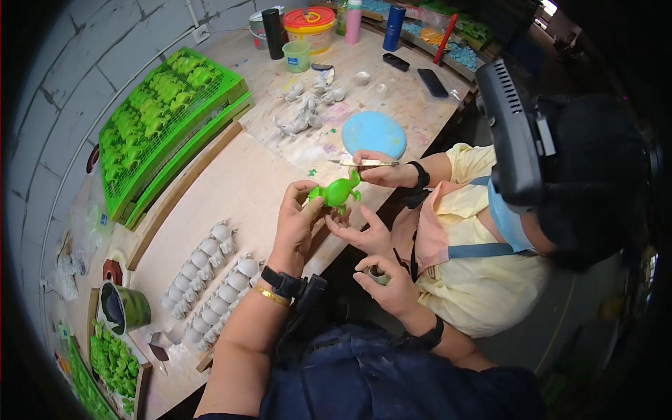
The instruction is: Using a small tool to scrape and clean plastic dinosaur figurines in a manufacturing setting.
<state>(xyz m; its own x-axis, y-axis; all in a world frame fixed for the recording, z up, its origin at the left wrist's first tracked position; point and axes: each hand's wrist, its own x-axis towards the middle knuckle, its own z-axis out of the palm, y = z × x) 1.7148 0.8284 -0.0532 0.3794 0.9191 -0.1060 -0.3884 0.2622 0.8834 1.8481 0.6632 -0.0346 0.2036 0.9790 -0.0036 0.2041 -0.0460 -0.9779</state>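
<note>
Between the fingers and thumb of my left hand (pixel 297 213) is a bright green frog figurine (pixel 341 191), held above the table's edge. A co-worker facing in from the right has one hand (pixel 378 173) at the figurine's upper limb, with a thin pale brush-like tool (pixel 357 163) in it. The co-worker's other hand (pixel 367 232) is spread palm up just below the frog. Lower down, away from the figurine, my right hand (pixel 393 288) curls around a small round-ended object (pixel 379 275), greyish inside; its kind is unclear.
Rows of pale grey rounded figures (pixel 199 266) lie left of my forearm. Green mesh trays (pixel 175 105) carry green figures along the wall. A dark-filled pot (pixel 136 308) stands at left. Farther back are a light-blue disc (pixel 374 133), unpainted figures (pixel 308 115), a red-lidded bucket (pixel 309 28) and phones (pixel 432 82).
</note>
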